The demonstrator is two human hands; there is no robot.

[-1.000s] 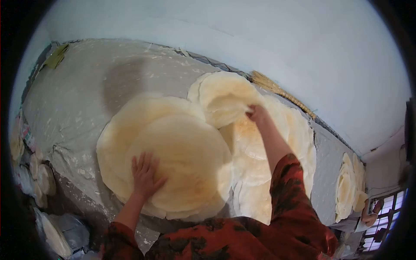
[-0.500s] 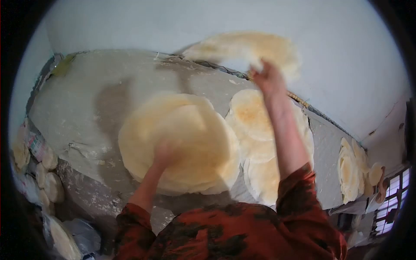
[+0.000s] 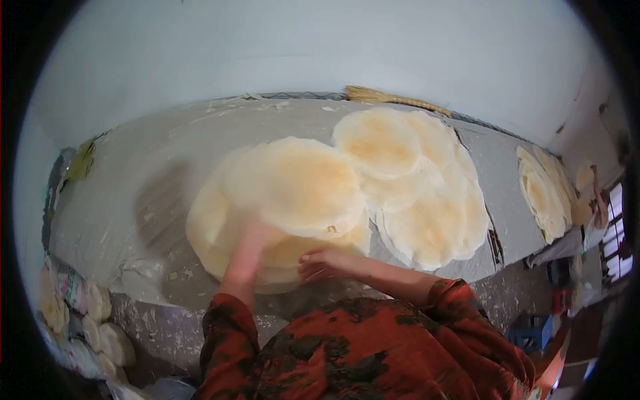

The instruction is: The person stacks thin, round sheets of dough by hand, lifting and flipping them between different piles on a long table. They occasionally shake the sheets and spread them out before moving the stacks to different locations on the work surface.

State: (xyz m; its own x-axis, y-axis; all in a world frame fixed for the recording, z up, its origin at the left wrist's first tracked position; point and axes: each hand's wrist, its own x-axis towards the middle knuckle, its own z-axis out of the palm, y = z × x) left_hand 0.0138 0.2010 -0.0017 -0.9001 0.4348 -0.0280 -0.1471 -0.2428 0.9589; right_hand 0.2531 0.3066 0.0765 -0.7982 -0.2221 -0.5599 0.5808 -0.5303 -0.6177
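Observation:
A wide stack of thin round flatbreads (image 3: 207,233) lies on the cloth-covered table (image 3: 127,193), topped by a slightly offset flatbread (image 3: 300,183). My left hand (image 3: 253,230) is over the stack's left middle, its fingers smeared by motion and partly hidden by the top bread. Near the front edge of the stack, my right hand (image 3: 321,265) has its fingers visible and apart, with nothing held in it. Right of the stack, several overlapping flatbreads (image 3: 427,223) are spread out.
A straw broom (image 3: 393,99) lies along the wall. More flatbreads (image 3: 543,193) sit at the table's right end, with another person's arm (image 3: 599,207) beyond. Bagged bread stacks (image 3: 100,333) stand at lower left, and a blue crate (image 3: 531,333) at lower right.
My right hand has come down from the upper right, where it held a flatbread, to the stack's front edge. A flatbread now rests on the stack. The view has shifted.

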